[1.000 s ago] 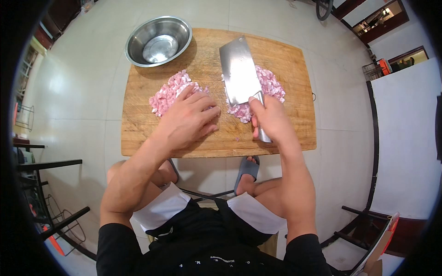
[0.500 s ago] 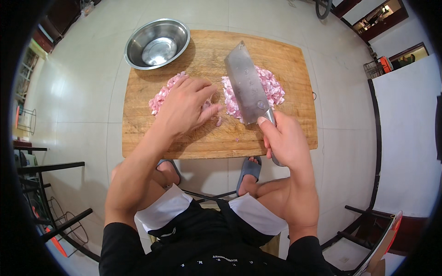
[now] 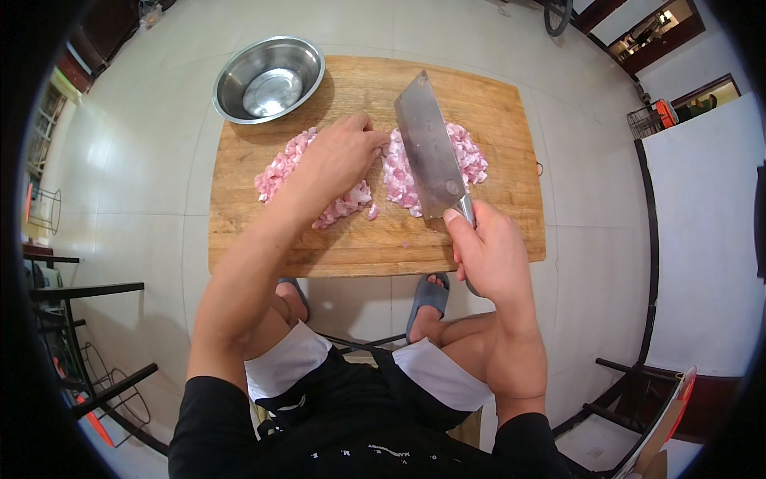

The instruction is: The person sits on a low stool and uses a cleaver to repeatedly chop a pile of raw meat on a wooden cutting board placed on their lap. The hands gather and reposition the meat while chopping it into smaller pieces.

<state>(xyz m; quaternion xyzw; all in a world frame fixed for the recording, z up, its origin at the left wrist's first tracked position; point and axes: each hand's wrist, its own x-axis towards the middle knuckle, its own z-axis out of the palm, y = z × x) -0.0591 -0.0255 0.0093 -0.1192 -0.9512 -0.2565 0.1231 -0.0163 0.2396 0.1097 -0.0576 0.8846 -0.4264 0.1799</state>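
Observation:
A wooden chopping board [image 3: 279, 251] carries two piles of chopped pink meat. My right hand [image 3: 493, 246] grips the handle of a cleaver [image 3: 431, 144], its broad blade tilted over the right meat pile [image 3: 399, 177] and hiding part of it. Reaching across the left meat pile [image 3: 279, 170], my left hand [image 3: 341, 156] has its fingers bent and drawn together by the upper left edge of the right pile. What those fingers pinch, if anything, is hidden. A small loose bit of meat [image 3: 373, 211] lies between the piles.
A steel bowl [image 3: 271, 80] stands at the board's far left corner. My slippered feet [image 3: 429, 303] are below the near edge. Black-framed furniture [image 3: 88, 291] stands at the left, a white panel [image 3: 706, 239] at the right.
My left hand has moved up and slightly right off the lower part of the left pile, its spread fingers now drawn together. The cleaver has stayed nearly in place, turned slightly.

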